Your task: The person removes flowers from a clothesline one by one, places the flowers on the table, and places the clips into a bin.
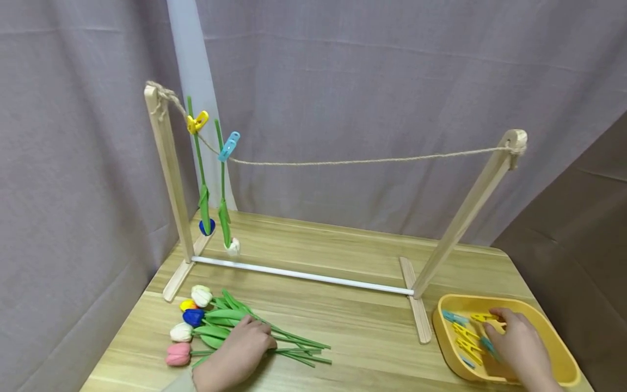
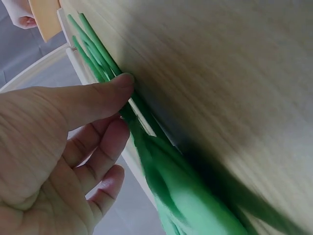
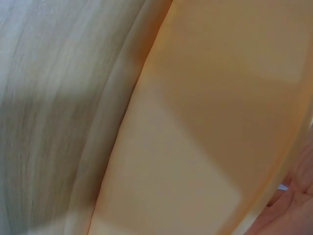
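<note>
My left hand [image 1: 245, 348] lies over a bunch of artificial tulips on the table, its thumb and forefinger pinching a green stem [image 2: 124, 110] in the left wrist view. Their heads point left: a pink tulip [image 1: 178, 354], a blue tulip [image 1: 193, 317], white ones and a yellow-orange one. Over the yellow basket [image 1: 548, 332], my right hand [image 1: 521, 345] pinches a yellow clothespin [image 1: 482, 317] between thumb and forefinger. Several yellow and blue clothespins [image 1: 467, 345] lie beneath it. The basket wall [image 3: 195, 122] hides most of that hand in the right wrist view.
A twine line [image 1: 343, 163] spans two wooden posts [image 1: 168, 174]. Near its left end, a yellow clothespin [image 1: 197, 122] and a blue clothespin [image 1: 229, 146] hold a blue tulip and a white tulip [image 1: 233, 247] upside down. A white rod [image 1: 303, 275] joins the feet.
</note>
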`<state>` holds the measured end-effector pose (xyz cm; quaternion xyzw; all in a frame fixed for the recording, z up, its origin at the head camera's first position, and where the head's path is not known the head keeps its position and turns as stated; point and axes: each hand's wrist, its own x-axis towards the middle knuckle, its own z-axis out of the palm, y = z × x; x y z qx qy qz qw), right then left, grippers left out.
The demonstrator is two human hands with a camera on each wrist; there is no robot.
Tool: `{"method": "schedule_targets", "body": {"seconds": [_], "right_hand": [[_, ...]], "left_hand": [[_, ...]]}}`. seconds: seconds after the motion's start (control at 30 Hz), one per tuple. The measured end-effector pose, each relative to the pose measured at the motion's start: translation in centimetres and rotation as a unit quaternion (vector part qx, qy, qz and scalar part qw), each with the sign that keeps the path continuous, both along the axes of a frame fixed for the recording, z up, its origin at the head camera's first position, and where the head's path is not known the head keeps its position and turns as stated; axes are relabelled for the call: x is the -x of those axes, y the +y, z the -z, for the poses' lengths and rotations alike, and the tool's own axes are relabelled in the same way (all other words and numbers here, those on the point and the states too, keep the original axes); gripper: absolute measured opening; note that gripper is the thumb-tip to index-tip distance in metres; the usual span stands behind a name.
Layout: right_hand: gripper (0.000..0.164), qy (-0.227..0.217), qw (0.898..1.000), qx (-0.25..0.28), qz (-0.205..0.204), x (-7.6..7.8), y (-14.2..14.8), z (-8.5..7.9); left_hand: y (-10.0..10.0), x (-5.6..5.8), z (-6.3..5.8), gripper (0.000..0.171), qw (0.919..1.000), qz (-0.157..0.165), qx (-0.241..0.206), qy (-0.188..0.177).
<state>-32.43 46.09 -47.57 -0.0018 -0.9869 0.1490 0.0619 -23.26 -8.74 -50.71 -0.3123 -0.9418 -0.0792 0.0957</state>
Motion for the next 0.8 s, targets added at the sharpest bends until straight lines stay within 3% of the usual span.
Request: {"method": "schedule_targets", "body": {"seconds": [0.27,0.57,0.8], "right_hand": [[0.046,-0.015,1.0,0.0,0.003,0.01,-0.04,-0.19],[0.051,-0.03,1.0,-0.003,0.002,0.18,-0.35,-0.48],[0.048,-0.017,1.0,-0.001,0.0,0.04,-0.46,-0.44]], "left_hand": [[0.16,0.11,0.24,0.018,1.0,-0.001,-0.005,0.001],[-0.06,0.04,-0.43,0.012,0.999,-0.007,-0.041,-0.015],[-0.07,0.03,-0.52,0.044,0.9974,-0.03,-0.046,-0.046]]}}
